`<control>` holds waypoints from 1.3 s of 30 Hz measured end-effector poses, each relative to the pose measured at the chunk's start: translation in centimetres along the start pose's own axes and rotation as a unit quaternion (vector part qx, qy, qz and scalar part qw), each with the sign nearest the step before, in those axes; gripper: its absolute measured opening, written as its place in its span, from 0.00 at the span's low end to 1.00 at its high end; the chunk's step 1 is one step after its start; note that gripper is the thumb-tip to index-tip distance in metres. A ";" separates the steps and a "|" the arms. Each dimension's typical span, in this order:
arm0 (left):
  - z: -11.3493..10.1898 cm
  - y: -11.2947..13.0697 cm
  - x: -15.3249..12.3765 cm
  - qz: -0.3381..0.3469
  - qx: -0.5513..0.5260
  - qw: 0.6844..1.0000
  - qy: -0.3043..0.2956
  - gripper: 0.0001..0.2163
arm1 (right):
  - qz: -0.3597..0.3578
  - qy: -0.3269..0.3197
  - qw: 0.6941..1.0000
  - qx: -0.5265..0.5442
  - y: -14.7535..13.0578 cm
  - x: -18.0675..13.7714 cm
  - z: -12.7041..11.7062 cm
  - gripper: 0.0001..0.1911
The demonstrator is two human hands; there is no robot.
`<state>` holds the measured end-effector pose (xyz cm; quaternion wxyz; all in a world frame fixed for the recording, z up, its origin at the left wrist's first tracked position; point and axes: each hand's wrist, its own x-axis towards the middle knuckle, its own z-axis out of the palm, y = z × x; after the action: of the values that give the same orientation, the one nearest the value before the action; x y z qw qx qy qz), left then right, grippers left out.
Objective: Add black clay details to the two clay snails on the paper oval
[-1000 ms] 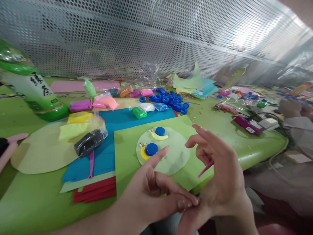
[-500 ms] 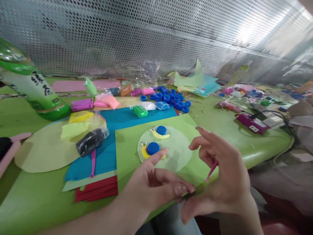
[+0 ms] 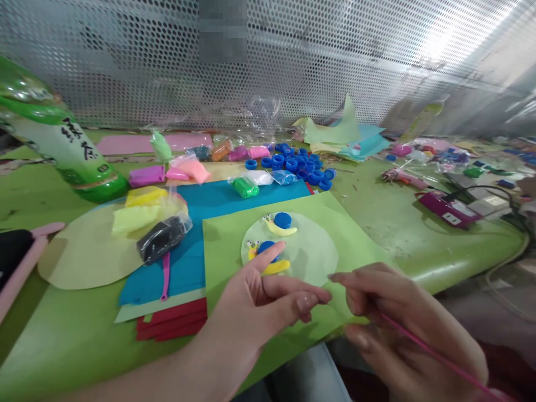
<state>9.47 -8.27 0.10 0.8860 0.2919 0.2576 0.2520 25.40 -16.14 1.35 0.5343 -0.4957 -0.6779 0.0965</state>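
Observation:
My left hand point(image 3: 259, 304) hovers over the near edge of a green paper sheet point(image 3: 226, 245), index finger stretched toward a clay snail with a blue cap shell point(image 3: 268, 255). Its thumb and other fingers pinch together near my right fingertips. My right hand point(image 3: 402, 329) is low at the right, fingers curled round a thin pink stick point(image 3: 435, 357) that runs down to the right. A second snail with a blue cap point(image 3: 281, 222) lies further back on the pale green paper circle point(image 3: 314, 251).
Blue bottle caps point(image 3: 299, 164) lie in a heap behind the sheet. Bagged clay in several colours point(image 3: 163, 237) rests on blue paper point(image 3: 218, 204) and a yellow circle. A green bottle point(image 3: 62, 148) lies at far left. A purple device point(image 3: 446, 209) with cables sits right.
My right hand has dropped from upright beside the paper circle to low at the right, the pink stick now pointing down-right. My left hand stayed near the front snail.

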 end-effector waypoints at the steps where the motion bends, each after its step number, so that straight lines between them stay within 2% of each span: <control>1: 0.1 0.0 -0.1 0.001 -0.006 1.000 -0.002 0.59 | 0.002 -0.006 1.000 -0.004 -0.1 0.0 0.2 0.14; 7: 0.6 0.1 -0.3 0.010 -0.036 0.999 -0.037 0.62 | 0.027 0.000 1.000 -0.014 -0.1 -0.2 0.8 0.16; 9: 0.5 0.2 -0.5 0.011 -0.033 0.998 -0.044 0.60 | 0.038 0.002 0.999 -0.008 0.0 -0.3 0.4 0.17; 11: 0.1 0.2 -0.8 0.028 0.017 0.998 -0.060 0.55 | 0.048 -0.003 0.999 0.001 0.2 -0.3 -0.1 0.17; 13: -0.3 0.0 -1.2 0.077 0.116 0.986 -0.097 0.47 | 0.062 -0.022 0.998 0.020 0.3 -0.4 -0.6 0.17; 15: -0.7 -0.4 -1.5 0.149 0.201 0.957 -0.148 0.39 | 0.088 -0.027 0.995 0.049 0.4 -0.6 -1.0 0.16; 17: -0.7 -0.9 -1.7 0.214 0.233 0.929 -0.190 0.35 | 0.107 -0.030 0.991 0.075 0.3 -0.7 -1.3 0.16; 19: -0.7 -1.2 -1.8 0.249 0.243 0.916 -0.198 0.33 | 0.109 -0.029 0.990 0.085 0.3 -0.9 -1.5 0.16; 21: -0.7 -1.3 -1.6 0.242 0.243 0.917 -0.202 0.34 | 0.104 -0.023 0.990 0.088 0.2 -1.1 -1.6 0.17; 23: -1.0 -1.3 -1.3 0.202 0.224 0.927 -0.222 0.35 | 0.104 -0.007 0.990 0.092 0.2 -1.1 -1.6 0.18; 28: -1.8 -1.2 -0.6 0.135 0.104 0.956 -0.240 0.35 | 0.109 -0.004 0.989 0.097 0.2 -0.8 -1.5 0.19; 31: -1.8 -1.2 -0.7 0.105 0.065 0.958 -0.259 0.39 | 0.112 0.002 0.988 0.101 0.1 -0.8 -1.6 0.19; 34: -1.4 -0.9 -1.1 0.086 0.084 0.961 -0.248 0.42 | 0.120 -0.006 0.986 0.115 0.1 -0.8 -1.6 0.21; 36: -1.1 -0.6 -1.4 0.086 0.117 0.963 -0.227 0.40 | 0.124 -0.009 0.985 0.123 0.1 -0.9 -1.6 0.23; 39: -0.5 -0.3 -1.6 0.128 0.183 0.949 -0.222 0.38 | 0.126 -0.011 0.983 0.131 0.0 -0.9 -1.5 0.24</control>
<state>8.02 -9.23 0.05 0.8121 0.5284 0.0568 0.2410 26.56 -17.42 1.40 0.5707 -0.5020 -0.5970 0.2568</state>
